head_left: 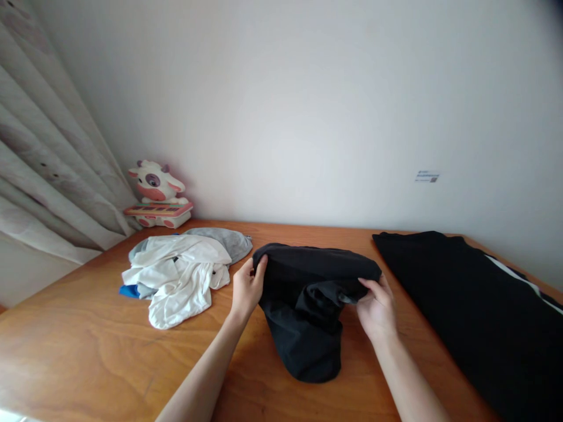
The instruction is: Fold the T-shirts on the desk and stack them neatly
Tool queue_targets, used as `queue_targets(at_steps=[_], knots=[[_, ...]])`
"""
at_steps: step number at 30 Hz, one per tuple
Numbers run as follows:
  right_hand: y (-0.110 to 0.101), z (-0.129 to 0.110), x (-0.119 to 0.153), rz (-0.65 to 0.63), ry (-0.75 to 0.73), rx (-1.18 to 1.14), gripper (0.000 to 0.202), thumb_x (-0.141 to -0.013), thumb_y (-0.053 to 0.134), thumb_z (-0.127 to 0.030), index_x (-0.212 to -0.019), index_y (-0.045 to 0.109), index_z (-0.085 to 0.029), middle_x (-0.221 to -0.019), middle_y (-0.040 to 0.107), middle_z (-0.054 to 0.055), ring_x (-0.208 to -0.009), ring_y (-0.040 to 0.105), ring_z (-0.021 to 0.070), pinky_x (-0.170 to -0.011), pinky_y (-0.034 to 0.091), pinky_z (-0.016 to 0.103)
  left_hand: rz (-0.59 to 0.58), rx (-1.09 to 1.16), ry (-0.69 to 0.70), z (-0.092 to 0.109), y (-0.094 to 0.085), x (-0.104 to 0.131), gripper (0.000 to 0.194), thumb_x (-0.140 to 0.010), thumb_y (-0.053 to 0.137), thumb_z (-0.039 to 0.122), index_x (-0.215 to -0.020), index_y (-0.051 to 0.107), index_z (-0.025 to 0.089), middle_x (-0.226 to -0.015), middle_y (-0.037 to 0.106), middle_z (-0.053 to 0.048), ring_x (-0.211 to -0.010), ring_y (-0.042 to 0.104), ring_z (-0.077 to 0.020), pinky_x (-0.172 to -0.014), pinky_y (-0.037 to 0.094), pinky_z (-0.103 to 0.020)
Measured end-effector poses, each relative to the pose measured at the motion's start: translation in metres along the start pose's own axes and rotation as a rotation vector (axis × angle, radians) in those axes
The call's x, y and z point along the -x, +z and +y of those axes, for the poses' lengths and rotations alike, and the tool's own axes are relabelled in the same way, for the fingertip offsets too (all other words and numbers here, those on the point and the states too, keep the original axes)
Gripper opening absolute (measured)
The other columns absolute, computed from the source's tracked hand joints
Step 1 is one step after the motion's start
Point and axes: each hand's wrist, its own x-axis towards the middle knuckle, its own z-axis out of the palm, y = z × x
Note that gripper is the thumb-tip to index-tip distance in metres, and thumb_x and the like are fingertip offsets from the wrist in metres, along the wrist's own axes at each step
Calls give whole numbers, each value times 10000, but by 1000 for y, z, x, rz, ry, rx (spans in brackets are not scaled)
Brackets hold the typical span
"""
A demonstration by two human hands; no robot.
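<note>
A black garment (308, 264) is stretched between my two hands above the wooden table, its lower part hanging in a loose, rounded fold. My left hand (248, 285) pinches its left end, thumb on top. At the right end, my right hand (377, 305) grips the edge between thumb and fingers. The upper edge runs nearly level from one hand to the other, and a dark opening with crumpled cloth shows below it. Fingertips behind the cloth are hidden.
The wooden table (101, 346) carries a heap of white, grey and blue clothes (185, 275) at left. A cow-shaped toy keyboard (159, 196) stands at the back left. Black cloth with a white stripe (461, 299) lies flat at right. A wall rises behind; a curtain hangs at left.
</note>
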Motion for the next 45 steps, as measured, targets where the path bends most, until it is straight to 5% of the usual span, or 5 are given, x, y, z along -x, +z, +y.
queue_targets(at_steps=[9, 17, 25, 33, 45], knots=[[8, 15, 16, 36, -193, 310, 188, -803, 665, -365, -969, 643, -279, -946, 749, -26, -976, 686, 236, -921, 526, 403, -203, 219, -42, 12, 13, 17, 362, -793, 800, 476, -1031, 709, 218, -1046, 694, -76, -992, 633, -228, -876, 495, -314], [33, 7, 67, -915, -507, 819, 265, -897, 643, -286, -1143, 739, -304, -1277, 728, 48, -1259, 626, 278, -1212, 310, 516, -470, 217, -112, 18, 30, 41, 368, -830, 762, 486, -1060, 744, 199, -1059, 748, -58, -1053, 651, -283, -1001, 476, -339], [23, 17, 39, -197, -384, 704, 503, -720, 841, -451, -1150, 675, -249, -1163, 713, 94, -1126, 642, 297, -1030, 491, 472, -411, 284, -135, 4, 32, 33, 385, -889, 659, 558, -1001, 761, 204, -948, 750, -39, -996, 655, -278, -919, 523, -327], [20, 16, 30, -385, 46, 521, 418, -719, 828, -519, -1037, 772, -253, -1105, 791, 82, -1148, 683, 338, -1062, 484, 505, -383, 508, -259, 1, 28, 31, 472, -826, 739, 591, -1089, 748, 199, -1125, 767, -73, -1176, 653, -311, -1010, 527, -367], [-13, -11, -14, 162, -100, -110, 301, -756, 794, -439, -985, 692, -272, -955, 777, -20, -1055, 712, 223, -1024, 532, 462, 199, 1098, -373, -10, -39, -38, 360, -1026, 520, 420, -1235, 707, 194, -1008, 812, -71, -1069, 741, -231, -1034, 539, -348]])
